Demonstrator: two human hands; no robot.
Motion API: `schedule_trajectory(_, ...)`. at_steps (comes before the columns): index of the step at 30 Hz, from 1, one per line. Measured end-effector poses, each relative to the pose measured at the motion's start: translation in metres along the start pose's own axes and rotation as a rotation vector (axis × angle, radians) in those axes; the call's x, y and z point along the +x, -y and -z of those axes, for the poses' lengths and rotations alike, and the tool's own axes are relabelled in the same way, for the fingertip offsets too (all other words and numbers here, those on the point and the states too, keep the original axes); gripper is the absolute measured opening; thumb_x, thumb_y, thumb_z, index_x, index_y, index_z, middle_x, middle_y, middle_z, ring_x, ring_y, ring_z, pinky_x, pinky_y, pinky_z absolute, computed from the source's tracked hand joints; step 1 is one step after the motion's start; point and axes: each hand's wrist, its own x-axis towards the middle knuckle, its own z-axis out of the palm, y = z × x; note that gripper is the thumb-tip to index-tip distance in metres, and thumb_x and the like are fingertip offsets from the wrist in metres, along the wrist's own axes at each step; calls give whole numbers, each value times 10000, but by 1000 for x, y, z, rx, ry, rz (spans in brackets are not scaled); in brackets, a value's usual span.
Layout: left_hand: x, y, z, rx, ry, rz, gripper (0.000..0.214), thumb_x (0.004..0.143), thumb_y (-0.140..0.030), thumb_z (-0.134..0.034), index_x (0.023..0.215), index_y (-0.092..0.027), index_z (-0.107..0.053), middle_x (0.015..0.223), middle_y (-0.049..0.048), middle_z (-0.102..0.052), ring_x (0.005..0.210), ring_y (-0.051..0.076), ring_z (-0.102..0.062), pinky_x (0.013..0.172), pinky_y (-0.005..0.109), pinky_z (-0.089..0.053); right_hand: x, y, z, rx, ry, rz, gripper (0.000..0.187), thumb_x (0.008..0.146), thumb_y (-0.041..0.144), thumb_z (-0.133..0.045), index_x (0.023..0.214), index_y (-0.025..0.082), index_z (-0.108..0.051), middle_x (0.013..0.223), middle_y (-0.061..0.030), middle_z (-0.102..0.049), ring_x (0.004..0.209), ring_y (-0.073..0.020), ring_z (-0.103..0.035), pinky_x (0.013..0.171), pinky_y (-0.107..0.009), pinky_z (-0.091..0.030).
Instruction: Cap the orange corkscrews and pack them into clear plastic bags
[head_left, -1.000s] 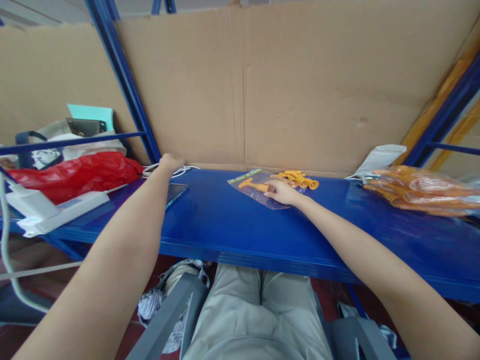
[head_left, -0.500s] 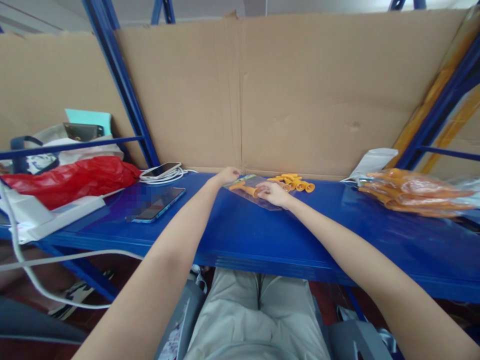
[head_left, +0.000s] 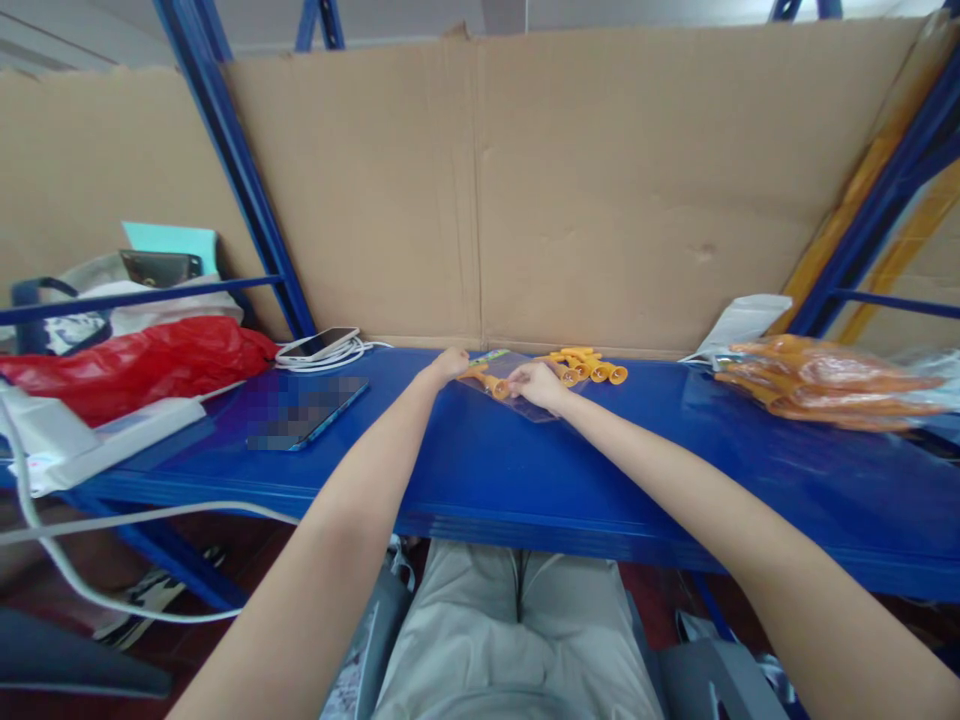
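A clear plastic bag (head_left: pixel 534 411) with a greenish strip along its far edge lies flat on the blue shelf. My left hand (head_left: pixel 452 364) is closed on the bag's left end, its fingertips partly hidden. At least one yellow horn-shaped piece (head_left: pixel 495 386) lies at the bag, wide end toward my right hand (head_left: pixel 537 386). The fingers of that hand are pinched together at the piece's wide rim; whether bag film lies between is unclear. Just beyond my right hand, several more yellow horn-shaped pieces (head_left: pixel 600 371) rest in a small pile.
Bagged orange items (head_left: pixel 817 385) lie at the right. Over on the left are a phone (head_left: pixel 319 415), a second phone (head_left: pixel 319 343) with a coiled white cable, a white power strip (head_left: pixel 127 440) and a red plastic bag (head_left: pixel 157 360). A cardboard wall (head_left: pixel 600 200) stands behind.
The horn-shaped piece at the bag has shifted slightly left, and my right hand has moved a little left with it. My left hand stays at the bag's end.
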Motion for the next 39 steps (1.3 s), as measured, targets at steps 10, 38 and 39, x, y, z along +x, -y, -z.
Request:
schedule_trajectory(10,-8,-3,-12,100,-150,-1,339,800,-77,-502,1085,-124,-680,1173,122,-694,1107,238,-629,935,298,-483,4,9,-5,115,50,37,169,653,-4,-698,621,162,-704,735,-32,-735,708,-144,-677,753,-281,-561)
schedule_trajectory(38,-21,-22,-28,369,130,-337,590,988,-471,-187,1552,-300,-154,1628,13,-56,1492,239,38,1180,538,-43,8,1,24,69,422,161,288,661,2,-664,882,163,-755,917,-44,-759,849,-155,-681,819,-267,-534)
schedule_trajectory(39,-22,-23,-29,377,135,-318,595,987,-476,-181,1554,-301,-138,1628,13,-36,1491,240,50,1179,538,-42,5,7,33,47,475,142,281,663,1,-666,875,163,-754,926,-47,-760,860,-156,-683,829,-270,-532)
